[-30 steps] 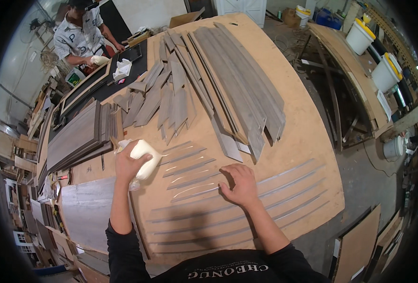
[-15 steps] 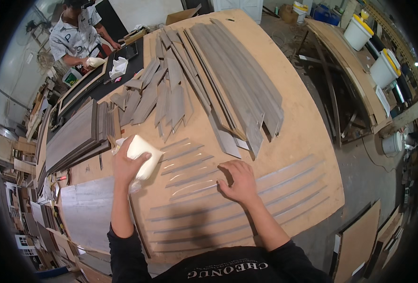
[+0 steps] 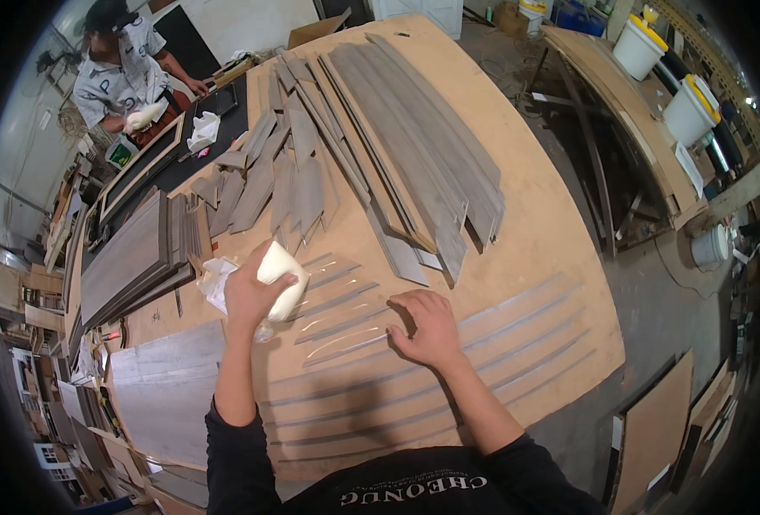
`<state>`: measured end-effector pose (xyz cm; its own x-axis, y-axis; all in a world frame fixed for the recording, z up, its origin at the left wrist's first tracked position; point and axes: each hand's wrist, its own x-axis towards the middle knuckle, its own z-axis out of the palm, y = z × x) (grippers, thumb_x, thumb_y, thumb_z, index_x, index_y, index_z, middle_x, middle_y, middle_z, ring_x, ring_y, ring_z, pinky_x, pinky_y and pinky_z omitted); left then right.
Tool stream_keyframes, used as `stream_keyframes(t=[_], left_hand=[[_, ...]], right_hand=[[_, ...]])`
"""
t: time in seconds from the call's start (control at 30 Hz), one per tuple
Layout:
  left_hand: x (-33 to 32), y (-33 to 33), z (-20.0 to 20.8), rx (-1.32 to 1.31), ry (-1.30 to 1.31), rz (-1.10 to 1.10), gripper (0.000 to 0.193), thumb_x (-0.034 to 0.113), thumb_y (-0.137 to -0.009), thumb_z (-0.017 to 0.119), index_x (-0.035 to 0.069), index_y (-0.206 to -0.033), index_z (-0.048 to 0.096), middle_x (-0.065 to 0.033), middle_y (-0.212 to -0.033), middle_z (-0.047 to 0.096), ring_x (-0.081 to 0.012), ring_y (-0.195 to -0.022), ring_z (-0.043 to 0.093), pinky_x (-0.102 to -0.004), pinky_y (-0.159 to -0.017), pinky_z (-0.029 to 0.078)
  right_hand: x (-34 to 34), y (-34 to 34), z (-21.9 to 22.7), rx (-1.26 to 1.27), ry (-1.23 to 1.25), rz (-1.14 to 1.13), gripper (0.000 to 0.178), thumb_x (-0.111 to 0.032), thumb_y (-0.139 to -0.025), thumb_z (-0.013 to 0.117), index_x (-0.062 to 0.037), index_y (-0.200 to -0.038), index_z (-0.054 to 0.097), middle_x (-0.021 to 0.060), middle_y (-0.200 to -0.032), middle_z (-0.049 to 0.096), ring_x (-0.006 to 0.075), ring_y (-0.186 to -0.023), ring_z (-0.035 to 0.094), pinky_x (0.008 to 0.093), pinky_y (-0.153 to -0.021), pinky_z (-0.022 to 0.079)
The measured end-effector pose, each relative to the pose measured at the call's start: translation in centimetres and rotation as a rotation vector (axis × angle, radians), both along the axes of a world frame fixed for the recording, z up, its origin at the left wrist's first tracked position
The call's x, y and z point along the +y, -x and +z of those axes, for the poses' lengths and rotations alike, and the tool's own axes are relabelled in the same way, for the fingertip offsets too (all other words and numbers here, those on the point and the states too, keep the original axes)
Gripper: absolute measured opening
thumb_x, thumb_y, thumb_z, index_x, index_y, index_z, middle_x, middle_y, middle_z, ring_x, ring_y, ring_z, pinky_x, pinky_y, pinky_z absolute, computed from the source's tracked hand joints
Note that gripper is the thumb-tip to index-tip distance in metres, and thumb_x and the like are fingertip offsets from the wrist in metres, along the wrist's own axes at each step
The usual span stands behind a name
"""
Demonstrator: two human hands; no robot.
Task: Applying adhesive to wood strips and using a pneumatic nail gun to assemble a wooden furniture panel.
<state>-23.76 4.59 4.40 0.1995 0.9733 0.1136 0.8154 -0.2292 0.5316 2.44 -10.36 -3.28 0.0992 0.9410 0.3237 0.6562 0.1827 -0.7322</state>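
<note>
My left hand (image 3: 255, 292) is wrapped round a plastic bag of cream-white glue (image 3: 284, 287), held tilted above the left ends of several thin grey edge strips (image 3: 414, 378). Crumpled clear-white plastic (image 3: 217, 279) shows on the far side of that hand. Short whitish beads of glue (image 3: 337, 343) run beside the strips' left ends. My right hand (image 3: 431, 330) rests at or just over the strips, fingers bent and thumb apart, with nothing seen in it. Whether its fingertips touch the surface I cannot tell.
Long grey boards (image 3: 414, 129) and a heap of angle-cut pieces (image 3: 268, 163) lie farther back on the table (image 3: 560, 197). Stacked panels (image 3: 131, 249) stand at left. A co-worker (image 3: 122, 77) holds a similar bag at the far left. White buckets (image 3: 689, 112) sit at right.
My left hand and the glue bag have shifted right and slightly up in view. My right hand has barely moved. The co-worker's bag is lifted off the frame.
</note>
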Motion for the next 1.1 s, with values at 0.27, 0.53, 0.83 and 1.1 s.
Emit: stream_keyframes(t=[0.27,0.53,0.83,1.1], left_hand=[[-1.2,1.3,0.3,-0.032,-0.041,0.041,0.074,0.03,-0.062,0.09,0.008,-0.127,0.061,-0.0146,-0.107,0.071,-0.0267,-0.094,0.069,-0.0349,-0.083,0.053],[-3.0,-1.7,0.3,-0.134,0.049,-0.038,0.07,0.031,-0.063,0.09,0.005,-0.122,0.064,-0.0169,-0.107,0.07,-0.0264,-0.097,0.069,-0.0346,-0.083,0.053],[-5.1,1.0,1.0,-0.129,0.05,0.162,0.069,0.013,-0.066,0.085,0.001,-0.128,0.057,-0.0139,-0.116,0.066,-0.0203,-0.1,0.064,-0.0335,-0.086,0.052],[-14.4,6.8,-3.2,-1.985,0.726,-0.297,0.075,0.058,-0.091,0.055,0.007,-0.144,0.038,-0.0252,-0.131,0.05,-0.0406,-0.11,0.059,-0.0551,-0.089,0.053]], right_hand=[[0.2,-0.1,-0.1,-0.007,-0.002,0.0,0.042,-0.023,-0.071,0.071,-0.0111,-0.11,0.063,0.0086,-0.107,0.064,0.0292,-0.106,0.057,0.0422,-0.095,0.041],[0.0,-0.2,0.1,-0.034,0.018,0.005,0.041,-0.023,-0.072,0.072,-0.0106,-0.11,0.063,0.0091,-0.108,0.065,0.0301,-0.106,0.058,0.0422,-0.095,0.041],[-0.6,-0.4,-0.2,0.025,0.02,-0.039,0.039,-0.02,-0.072,0.07,-0.011,-0.109,0.064,0.008,-0.107,0.064,0.0291,-0.107,0.057,0.0411,-0.096,0.041],[-4.9,-7.3,1.6,0.32,-0.2,-0.31,0.03,-0.006,-0.075,0.068,-0.0067,-0.104,0.066,0.0141,-0.105,0.066,0.0313,-0.099,0.062,0.0387,-0.087,0.049]])
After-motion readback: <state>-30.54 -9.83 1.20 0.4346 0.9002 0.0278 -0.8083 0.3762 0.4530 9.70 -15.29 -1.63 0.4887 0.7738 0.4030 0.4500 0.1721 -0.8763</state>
